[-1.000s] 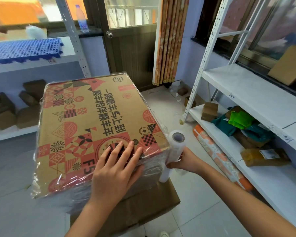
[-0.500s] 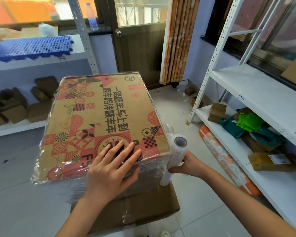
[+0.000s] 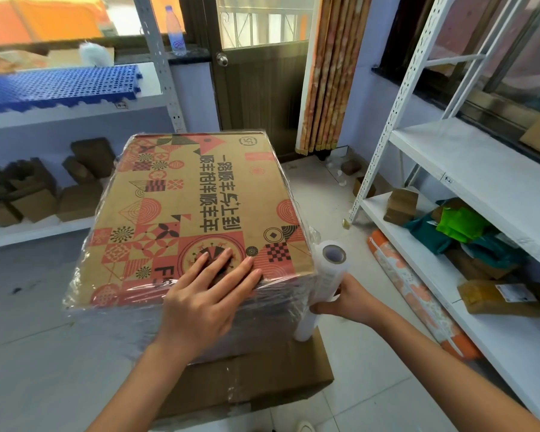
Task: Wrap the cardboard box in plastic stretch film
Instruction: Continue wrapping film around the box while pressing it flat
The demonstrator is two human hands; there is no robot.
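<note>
Nearest the camera, the left hand (image 3: 205,302) lies flat on the near top edge of the printed cardboard box (image 3: 197,210), fingers (image 3: 228,269) straight and spread, pressing on the film-covered surface. Just right of it, the right hand (image 3: 348,299) has its fingers curled round the roll of stretch film (image 3: 323,288), held upright against the box's near right corner. The box sits on a plain brown carton (image 3: 256,381) on the floor. Farther off, white shelves (image 3: 468,169) stand to the right and a dark door (image 3: 256,85) behind.
</note>
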